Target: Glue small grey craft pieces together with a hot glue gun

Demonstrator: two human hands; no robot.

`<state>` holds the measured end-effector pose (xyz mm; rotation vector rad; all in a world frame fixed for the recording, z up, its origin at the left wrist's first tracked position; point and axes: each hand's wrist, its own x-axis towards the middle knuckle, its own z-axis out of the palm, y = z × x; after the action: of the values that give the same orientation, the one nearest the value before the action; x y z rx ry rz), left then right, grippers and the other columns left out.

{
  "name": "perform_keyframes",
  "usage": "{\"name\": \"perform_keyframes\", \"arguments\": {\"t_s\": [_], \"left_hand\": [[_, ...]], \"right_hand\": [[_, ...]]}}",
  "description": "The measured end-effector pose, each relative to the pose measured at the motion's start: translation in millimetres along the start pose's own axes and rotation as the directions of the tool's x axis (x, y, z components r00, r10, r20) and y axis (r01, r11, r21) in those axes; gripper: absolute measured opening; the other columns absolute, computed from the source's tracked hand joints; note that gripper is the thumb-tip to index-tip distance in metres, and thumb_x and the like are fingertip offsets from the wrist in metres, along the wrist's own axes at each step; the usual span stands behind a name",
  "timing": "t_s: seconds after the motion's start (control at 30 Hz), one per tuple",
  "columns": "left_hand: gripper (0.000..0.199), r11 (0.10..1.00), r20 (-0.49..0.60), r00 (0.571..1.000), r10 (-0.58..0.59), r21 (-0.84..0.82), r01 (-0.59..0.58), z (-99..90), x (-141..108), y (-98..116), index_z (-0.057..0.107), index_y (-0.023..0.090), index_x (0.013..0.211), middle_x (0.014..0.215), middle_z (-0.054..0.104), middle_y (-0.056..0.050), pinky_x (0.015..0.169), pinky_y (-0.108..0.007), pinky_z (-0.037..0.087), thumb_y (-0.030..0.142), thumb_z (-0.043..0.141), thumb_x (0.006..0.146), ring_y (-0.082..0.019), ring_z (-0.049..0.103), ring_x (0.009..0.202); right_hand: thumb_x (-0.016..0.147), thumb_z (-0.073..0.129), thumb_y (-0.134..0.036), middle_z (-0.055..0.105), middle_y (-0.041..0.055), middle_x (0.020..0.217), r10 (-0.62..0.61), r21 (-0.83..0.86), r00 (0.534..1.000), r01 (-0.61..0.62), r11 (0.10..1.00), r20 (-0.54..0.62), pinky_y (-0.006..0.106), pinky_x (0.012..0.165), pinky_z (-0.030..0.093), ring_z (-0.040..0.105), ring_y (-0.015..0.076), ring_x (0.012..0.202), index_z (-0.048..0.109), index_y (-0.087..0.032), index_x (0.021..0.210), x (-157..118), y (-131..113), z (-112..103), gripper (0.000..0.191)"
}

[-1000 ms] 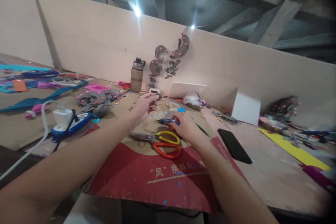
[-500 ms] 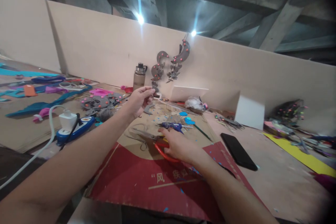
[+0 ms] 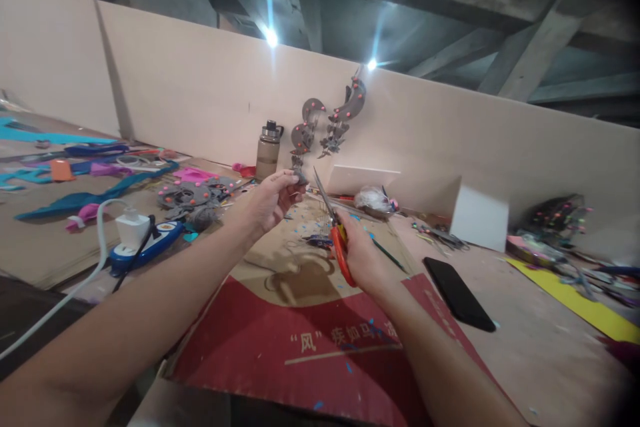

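Observation:
My right hand is closed round the red handles of a pair of scissors, whose blades point up and away from me. Raised at the left of the blades, my left hand pinches a small grey piece between thumb and fingers. The blades and the grey piece are apart. Below both hands lies a red and tan cardboard sheet with blue scraps on it. A blue glue gun rests there, partly hidden by my right hand. A dark green pencil lies farther right.
Grey pieces with pink dots and a blue power strip lie at left. A bottle stands by the board wall, where a grey dotted ornament hangs. At right are a black phone and a yellow sheet.
My right hand has lifted the scissors off the cardboard and swung their blades upward. My left hand stays raised with its pinch, now showing the grey piece more clearly.

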<state>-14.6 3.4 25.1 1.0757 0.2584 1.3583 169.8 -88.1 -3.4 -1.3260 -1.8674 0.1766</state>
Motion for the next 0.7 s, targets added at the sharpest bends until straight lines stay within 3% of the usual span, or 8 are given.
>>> {"name": "perform_keyframes", "arguments": {"t_s": [0.1, 0.27, 0.7], "left_hand": [[0.014, 1.0, -0.007, 1.0, 0.008, -0.01, -0.008, 1.0, -0.8, -1.9, 0.056, 0.013, 0.075, 0.074, 0.061, -0.001, 0.057, -0.02, 0.043, 0.017, 0.066, 0.067, -0.007, 0.055, 0.061], [0.01, 1.0, 0.072, 0.997, 0.007, -0.016, -0.006, 5.8, -4.8, -7.9, 0.053, 0.014, 0.068, 0.066, 0.055, 0.0, 0.058, -0.021, 0.042, 0.015, 0.063, 0.069, -0.008, 0.052, 0.059], [0.012, 0.999, 0.13, 0.991, 0.035, -0.025, -0.032, 10.8, -8.4, -20.1, 0.061, 0.012, 0.075, 0.078, 0.06, -0.003, 0.062, -0.021, 0.043, 0.005, 0.057, 0.066, -0.009, 0.055, 0.068]], "right_hand": [[0.076, 0.05, -0.017, 0.054, 0.0091, 0.102, -0.067, -0.112, 0.997, 0.062, 0.992, -0.043, 0.035, 0.083, 0.045, 0.052, 0.0208, 0.09, 0.047, -0.02, 0.129, 0.9, -3.0, -0.2, 0.053], [0.078, 0.051, -0.02, 0.049, 0.0093, 0.1, -0.083, -0.257, 0.991, 0.054, 0.965, -0.103, 0.034, 0.079, 0.046, 0.052, 0.0202, 0.084, 0.048, -0.021, 0.126, -1.3, -8.7, -3.8, 0.049], [0.077, 0.049, -0.021, 0.047, 0.0076, 0.096, -0.105, -0.471, 0.99, 0.048, 0.881, -0.097, 0.031, 0.072, 0.042, 0.05, 0.0188, 0.079, 0.05, -0.025, 0.125, -1.0, -6.8, -5.1, 0.047]]}}
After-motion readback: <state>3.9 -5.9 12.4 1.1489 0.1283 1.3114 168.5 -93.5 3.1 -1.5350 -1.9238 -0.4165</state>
